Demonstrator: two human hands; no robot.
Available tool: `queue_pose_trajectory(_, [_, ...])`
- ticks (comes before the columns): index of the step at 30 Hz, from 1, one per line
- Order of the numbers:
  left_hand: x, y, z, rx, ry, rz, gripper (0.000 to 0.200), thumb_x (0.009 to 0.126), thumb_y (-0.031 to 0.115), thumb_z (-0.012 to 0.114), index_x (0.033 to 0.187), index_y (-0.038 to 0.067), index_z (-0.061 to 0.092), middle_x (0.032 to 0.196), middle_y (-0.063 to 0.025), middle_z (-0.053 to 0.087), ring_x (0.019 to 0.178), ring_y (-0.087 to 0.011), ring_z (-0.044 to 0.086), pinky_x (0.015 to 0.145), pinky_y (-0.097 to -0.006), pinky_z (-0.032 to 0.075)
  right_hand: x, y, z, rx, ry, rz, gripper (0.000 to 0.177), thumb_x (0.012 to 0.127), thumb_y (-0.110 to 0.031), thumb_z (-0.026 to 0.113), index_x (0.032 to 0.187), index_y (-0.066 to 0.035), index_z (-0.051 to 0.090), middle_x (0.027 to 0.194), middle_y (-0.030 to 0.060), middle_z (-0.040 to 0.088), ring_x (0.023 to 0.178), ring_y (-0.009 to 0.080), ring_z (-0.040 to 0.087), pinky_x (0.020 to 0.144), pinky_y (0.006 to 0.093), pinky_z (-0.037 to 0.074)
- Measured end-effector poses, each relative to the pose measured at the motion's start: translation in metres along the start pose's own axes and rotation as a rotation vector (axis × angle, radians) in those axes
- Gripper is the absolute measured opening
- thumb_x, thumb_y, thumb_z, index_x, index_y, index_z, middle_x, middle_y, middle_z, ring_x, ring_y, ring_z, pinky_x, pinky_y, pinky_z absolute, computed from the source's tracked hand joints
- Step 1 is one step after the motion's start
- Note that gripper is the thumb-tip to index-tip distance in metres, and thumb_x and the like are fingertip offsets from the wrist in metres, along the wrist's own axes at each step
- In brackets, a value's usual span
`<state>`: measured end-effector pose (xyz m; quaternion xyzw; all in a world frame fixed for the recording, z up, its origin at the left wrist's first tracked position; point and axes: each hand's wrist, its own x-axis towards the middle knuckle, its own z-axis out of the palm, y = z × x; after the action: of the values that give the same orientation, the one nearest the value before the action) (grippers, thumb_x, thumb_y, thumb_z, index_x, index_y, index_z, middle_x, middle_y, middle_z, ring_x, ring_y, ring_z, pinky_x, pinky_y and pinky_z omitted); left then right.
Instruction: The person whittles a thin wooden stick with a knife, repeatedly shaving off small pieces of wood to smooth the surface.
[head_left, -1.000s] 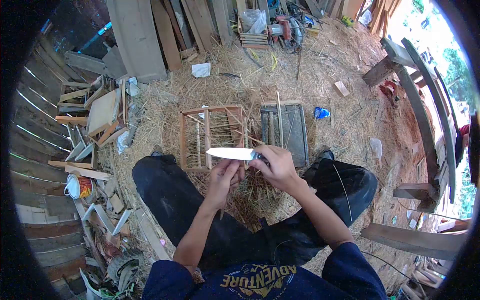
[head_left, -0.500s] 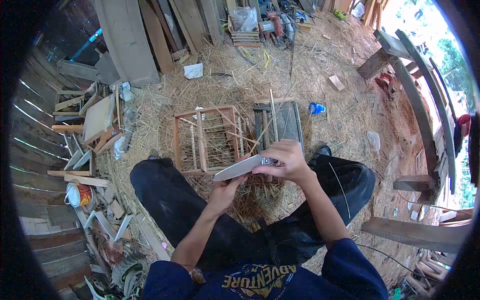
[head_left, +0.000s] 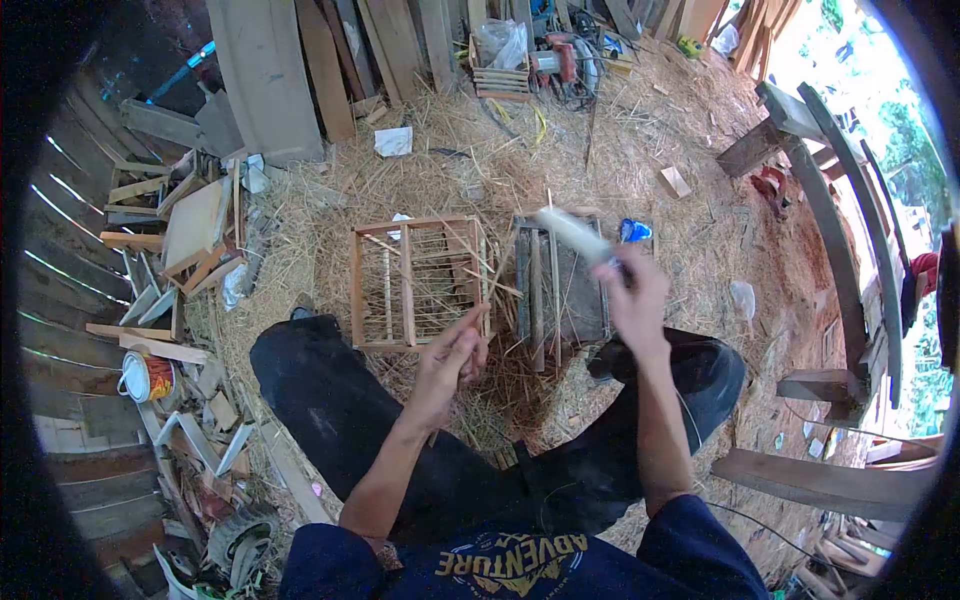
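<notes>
My right hand (head_left: 637,298) is closed round the handle of a broad-bladed knife (head_left: 574,232). Motion blurs its pale blade, which points up and left above a dark, low wooden stand (head_left: 583,300). Between my knees, my left hand (head_left: 448,366) has its thumb and fingers pressed together; whatever they pinch is too thin or hidden to make out. Just beyond that hand lies an open wooden frame (head_left: 408,290) with slender rods inside. Several thin strips (head_left: 497,270) lean across its right side, and a longer stick (head_left: 554,275) rests over the stand.
Straw and shavings cover the ground. Scrap wood (head_left: 196,232) and a paint bucket (head_left: 147,378) are at the left. Tall boards (head_left: 262,80) lean at the back beside a slatted crate (head_left: 502,80) and a red power tool (head_left: 563,62). A curved wooden structure (head_left: 840,230) stands at the right.
The knife has swung away from my left hand, up and to the right, with its blade now pointing the other way. My left hand has stayed near the frame, its fingers now uncovered.
</notes>
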<state>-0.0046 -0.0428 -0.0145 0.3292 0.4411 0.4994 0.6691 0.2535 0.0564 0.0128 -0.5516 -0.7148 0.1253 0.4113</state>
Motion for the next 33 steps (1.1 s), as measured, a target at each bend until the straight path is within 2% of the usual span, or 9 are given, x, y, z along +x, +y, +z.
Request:
queue_pose_trajectory(1, [0.001, 0.003, -0.002, -0.013, 0.027, 0.025, 0.038, 0.102, 0.022, 0.052, 0.137, 0.007, 0.053, 0.074, 0.0028, 0.052, 0.060, -0.0041, 0.039, 0.053, -0.0192, 0.031, -0.001, -0.020, 0.009, 0.039, -0.020, -0.086, 0.030, 0.079, -0.029, 0.077, 0.091, -0.003, 0.067, 0.078, 0.0123, 0.065, 0.066, 0.0266, 0.062, 0.058, 0.0359, 0.047])
queue_pose_trajectory(2, [0.000, 0.008, -0.004, 0.042, 0.029, 0.082, 0.036, 0.101, 0.021, 0.053, 0.133, 0.005, 0.056, 0.077, 0.0007, 0.055, 0.060, -0.0046, 0.041, 0.053, -0.0193, 0.033, -0.001, -0.032, 0.014, 0.076, -0.178, -0.042, 0.032, 0.077, -0.030, 0.078, 0.090, -0.003, 0.066, 0.081, 0.0125, 0.062, 0.073, 0.0287, 0.060, 0.064, 0.0378, 0.046])
queue_pose_trajectory(5, [0.000, 0.020, 0.000, 0.037, 0.122, 0.162, 0.033, 0.101, 0.020, 0.055, 0.129, 0.003, 0.057, 0.084, -0.0020, 0.060, 0.061, -0.0050, 0.044, 0.054, -0.0195, 0.036, -0.001, -0.054, 0.034, 0.151, -0.270, -0.291, 0.031, 0.083, -0.028, 0.070, 0.098, -0.003, 0.060, 0.090, 0.0129, 0.060, 0.093, 0.0331, 0.055, 0.084, 0.0424, 0.041])
queue_pose_trajectory(6, [-0.003, 0.033, 0.007, 0.020, 0.180, 0.075, 0.031, 0.100, 0.016, 0.056, 0.128, 0.002, 0.056, 0.089, -0.0041, 0.062, 0.062, -0.0049, 0.046, 0.055, -0.0195, 0.039, -0.002, -0.058, 0.039, 0.166, -0.298, -0.333, 0.031, 0.084, -0.026, 0.068, 0.101, -0.001, 0.058, 0.091, 0.0139, 0.058, 0.092, 0.0339, 0.054, 0.083, 0.0421, 0.041])
queue_pose_trajectory(9, [0.004, 0.047, 0.004, 0.087, -0.061, 0.244, 0.032, 0.099, 0.013, 0.055, 0.130, 0.003, 0.054, 0.090, -0.0043, 0.062, 0.063, -0.0034, 0.045, 0.054, -0.0178, 0.037, -0.001, -0.070, 0.049, 0.199, -0.360, -0.432, 0.032, 0.086, -0.022, 0.063, 0.106, 0.001, 0.054, 0.092, 0.0157, 0.053, 0.089, 0.0355, 0.051, 0.080, 0.0419, 0.041])
queue_pose_trajectory(14, [0.011, 0.068, 0.010, 0.108, -0.043, 0.151, 0.035, 0.098, 0.009, 0.055, 0.133, 0.006, 0.053, 0.080, 0.0029, 0.055, 0.063, -0.0007, 0.042, 0.052, -0.0168, 0.032, 0.005, -0.091, 0.051, 0.236, -0.329, -0.443, 0.033, 0.086, -0.023, 0.062, 0.107, 0.000, 0.054, 0.091, 0.0148, 0.054, 0.088, 0.0346, 0.052, 0.080, 0.0420, 0.039])
queue_pose_trajectory(18, [0.016, 0.061, 0.007, -0.019, -0.011, 0.087, 0.030, 0.099, 0.012, 0.056, 0.128, 0.008, 0.055, 0.079, 0.0031, 0.055, 0.062, -0.0001, 0.042, 0.051, -0.0155, 0.030, 0.008, -0.087, 0.058, 0.199, -0.357, -0.454, 0.029, 0.082, -0.019, 0.064, 0.103, -0.002, 0.055, 0.091, 0.0140, 0.057, 0.089, 0.0338, 0.055, 0.081, 0.0426, 0.040])
queue_pose_trajectory(24, [0.009, 0.048, -0.015, -0.063, 0.049, 0.042, 0.026, 0.099, 0.013, 0.055, 0.124, 0.012, 0.057, 0.080, 0.0032, 0.055, 0.060, 0.0010, 0.041, 0.048, -0.0144, 0.027, 0.007, -0.093, 0.078, 0.228, -0.377, -0.518, 0.030, 0.081, -0.026, 0.065, 0.096, -0.003, 0.054, 0.086, 0.0134, 0.056, 0.085, 0.0335, 0.055, 0.076, 0.0426, 0.042])
queue_pose_trajectory(33, [0.005, 0.052, -0.012, -0.101, -0.030, -0.020, 0.030, 0.096, 0.010, 0.056, 0.126, 0.015, 0.056, 0.076, 0.0045, 0.049, 0.056, 0.0012, 0.036, 0.044, -0.0141, 0.023, 0.015, -0.090, 0.066, 0.120, -0.416, -0.591, 0.036, 0.080, -0.037, 0.064, 0.093, -0.003, 0.057, 0.085, 0.0117, 0.056, 0.084, 0.0315, 0.055, 0.075, 0.0400, 0.041])
